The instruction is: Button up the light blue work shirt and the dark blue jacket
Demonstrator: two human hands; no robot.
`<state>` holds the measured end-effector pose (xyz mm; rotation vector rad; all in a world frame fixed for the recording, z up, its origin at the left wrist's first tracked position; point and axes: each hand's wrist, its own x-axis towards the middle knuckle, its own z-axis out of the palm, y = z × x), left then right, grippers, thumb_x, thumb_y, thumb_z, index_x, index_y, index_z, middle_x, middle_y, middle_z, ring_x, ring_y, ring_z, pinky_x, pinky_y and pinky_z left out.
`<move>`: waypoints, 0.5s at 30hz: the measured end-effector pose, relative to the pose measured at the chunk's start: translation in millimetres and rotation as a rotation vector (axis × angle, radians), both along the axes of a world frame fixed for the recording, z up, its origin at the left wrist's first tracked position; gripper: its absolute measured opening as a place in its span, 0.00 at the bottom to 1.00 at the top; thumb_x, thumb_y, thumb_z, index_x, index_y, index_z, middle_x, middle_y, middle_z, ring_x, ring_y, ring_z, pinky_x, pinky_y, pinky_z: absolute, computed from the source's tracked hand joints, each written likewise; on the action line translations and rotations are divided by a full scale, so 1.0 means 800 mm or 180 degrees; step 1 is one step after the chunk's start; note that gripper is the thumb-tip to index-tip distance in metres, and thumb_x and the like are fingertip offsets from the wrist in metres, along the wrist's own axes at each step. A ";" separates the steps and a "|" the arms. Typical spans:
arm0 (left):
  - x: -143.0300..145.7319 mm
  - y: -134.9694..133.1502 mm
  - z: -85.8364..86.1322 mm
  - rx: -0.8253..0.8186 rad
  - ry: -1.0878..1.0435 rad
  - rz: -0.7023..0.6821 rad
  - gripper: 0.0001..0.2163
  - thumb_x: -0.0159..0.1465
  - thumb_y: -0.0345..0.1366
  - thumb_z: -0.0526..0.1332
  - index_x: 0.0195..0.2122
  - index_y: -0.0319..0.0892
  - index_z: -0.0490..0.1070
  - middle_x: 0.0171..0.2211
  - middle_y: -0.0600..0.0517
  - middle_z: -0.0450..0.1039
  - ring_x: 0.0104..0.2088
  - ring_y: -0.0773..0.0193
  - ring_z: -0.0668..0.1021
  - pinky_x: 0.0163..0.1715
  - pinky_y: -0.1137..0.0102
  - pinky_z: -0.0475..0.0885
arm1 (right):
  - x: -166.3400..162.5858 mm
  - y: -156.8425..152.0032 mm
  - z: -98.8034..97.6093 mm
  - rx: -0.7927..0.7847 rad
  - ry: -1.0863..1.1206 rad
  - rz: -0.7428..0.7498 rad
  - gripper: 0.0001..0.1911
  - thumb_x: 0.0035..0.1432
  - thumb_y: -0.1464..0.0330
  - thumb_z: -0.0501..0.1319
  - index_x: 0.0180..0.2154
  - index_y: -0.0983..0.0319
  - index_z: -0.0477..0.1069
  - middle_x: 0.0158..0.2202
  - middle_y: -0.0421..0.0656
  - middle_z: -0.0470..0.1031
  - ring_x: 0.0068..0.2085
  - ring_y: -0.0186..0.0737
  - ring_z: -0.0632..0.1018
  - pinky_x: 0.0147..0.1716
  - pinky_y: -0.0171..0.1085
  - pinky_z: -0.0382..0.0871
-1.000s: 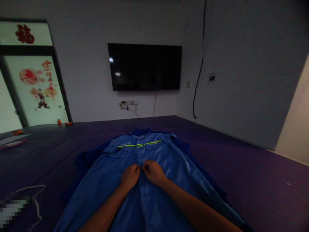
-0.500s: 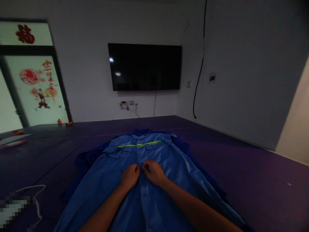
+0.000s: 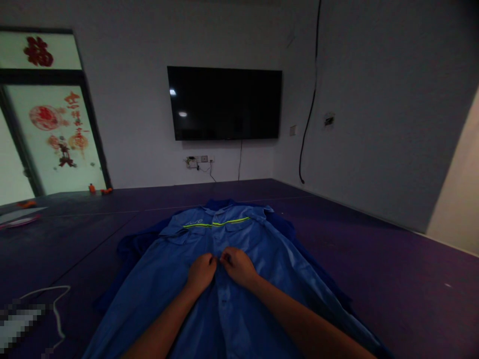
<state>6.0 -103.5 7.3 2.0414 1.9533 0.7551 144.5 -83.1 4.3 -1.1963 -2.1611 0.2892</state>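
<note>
A blue work shirt (image 3: 145,289) with a yellow-green stripe across the chest lies spread flat, its collar away from me. Darker blue cloth (image 3: 130,244) shows from beneath it on both sides. At the middle of the button placket, my left hand (image 3: 202,271) is closed, fingers pinching the front edge. Close beside it, my right hand (image 3: 238,267) is closed too, thumb and fingers pinched at the same placket. The fingertips nearly meet, and whatever small part lies between them is hidden.
The shirt rests on a purple surface (image 3: 374,279). A white cord (image 3: 58,314) lies at the lower left near a blurred-out object. Orange items (image 3: 92,188) and a pale flat sheet (image 3: 22,215) are at the far left. A television (image 3: 228,104) hangs on the far wall; a black cable (image 3: 312,99) dangles at right.
</note>
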 end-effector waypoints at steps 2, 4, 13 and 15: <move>0.000 0.000 -0.001 0.0035 0.0007 0.0027 0.16 0.64 0.37 0.46 0.28 0.37 0.70 0.28 0.48 0.73 0.29 0.65 0.72 0.25 0.73 0.55 | 0.000 0.001 -0.001 -0.0028 0.0103 0.0024 0.06 0.50 0.71 0.55 0.30 0.61 0.70 0.29 0.41 0.75 0.30 0.34 0.74 0.29 0.29 0.61; 0.000 -0.001 -0.003 0.0067 -0.0012 0.0058 0.15 0.64 0.36 0.46 0.27 0.37 0.70 0.27 0.49 0.73 0.28 0.66 0.72 0.25 0.74 0.55 | 0.000 0.001 -0.001 -0.0070 0.0244 0.0073 0.06 0.49 0.72 0.55 0.29 0.62 0.70 0.27 0.40 0.74 0.28 0.33 0.73 0.27 0.29 0.61; -0.001 0.000 -0.006 0.0114 -0.0203 0.0016 0.15 0.63 0.36 0.47 0.26 0.38 0.69 0.26 0.50 0.72 0.28 0.67 0.72 0.24 0.74 0.54 | -0.001 -0.002 0.003 -0.0100 0.0599 0.0112 0.07 0.44 0.75 0.55 0.26 0.63 0.70 0.22 0.39 0.72 0.23 0.31 0.71 0.23 0.27 0.61; -0.001 0.000 -0.006 0.0123 -0.0225 0.0025 0.15 0.63 0.36 0.47 0.26 0.38 0.69 0.25 0.50 0.71 0.27 0.67 0.71 0.24 0.74 0.54 | -0.001 -0.003 0.004 -0.0101 0.0615 0.0084 0.06 0.43 0.75 0.55 0.25 0.63 0.70 0.21 0.39 0.72 0.23 0.31 0.71 0.22 0.27 0.61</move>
